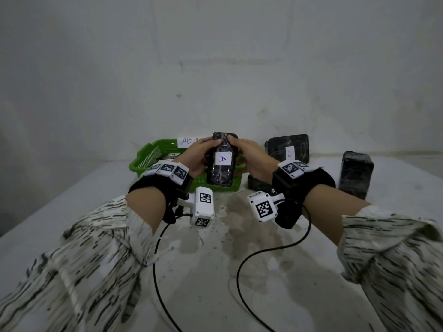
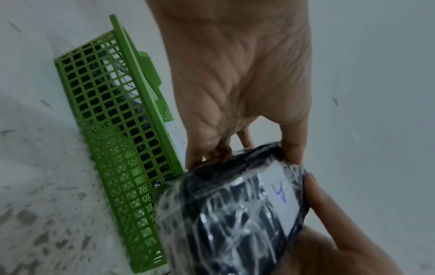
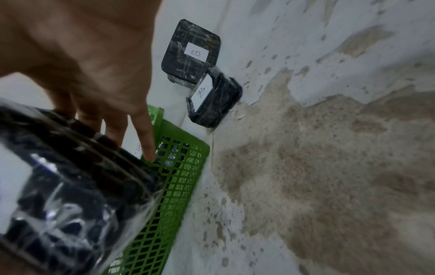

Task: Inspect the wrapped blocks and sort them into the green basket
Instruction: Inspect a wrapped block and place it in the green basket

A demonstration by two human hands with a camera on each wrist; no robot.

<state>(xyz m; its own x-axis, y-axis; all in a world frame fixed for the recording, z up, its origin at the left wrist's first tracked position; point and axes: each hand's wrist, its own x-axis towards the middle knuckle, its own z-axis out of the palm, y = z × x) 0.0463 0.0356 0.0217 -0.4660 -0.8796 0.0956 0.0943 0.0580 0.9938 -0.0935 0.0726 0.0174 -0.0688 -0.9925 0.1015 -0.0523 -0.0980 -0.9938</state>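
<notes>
Holding a black block wrapped in clear film [image 1: 221,161] upright between them, both hands keep it raised in front of the green basket [image 1: 146,156], above its near rim. The left hand [image 1: 195,155] grips the block's left side, fingers curled round the far face and thumb near the top edge; the right hand [image 1: 253,155] clasps the right side the same way. A white label with a blue letter A [image 1: 223,159] faces the head camera. From the left wrist view, the left fingers [image 2: 200,154] press on the block's upper end while the right hand's fingertips [image 2: 315,188] lie along the labelled face. From the right wrist view, the right fingers [image 3: 146,141] reach down behind the block, just in front of the basket wall.

The basket sits on a pale, stained surface [image 1: 239,248] against a wall, with a paper tag [image 1: 189,141] at its back rim and some dark wrapped things inside. To the right stand more wrapped blocks: one marked B leaning at the wall [image 1: 288,148], a lower one before it [image 3: 215,101] also marked B, and another upright, farther right [image 1: 356,174]. Black cables [image 1: 242,271] trail across the surface from the wrist cameras
</notes>
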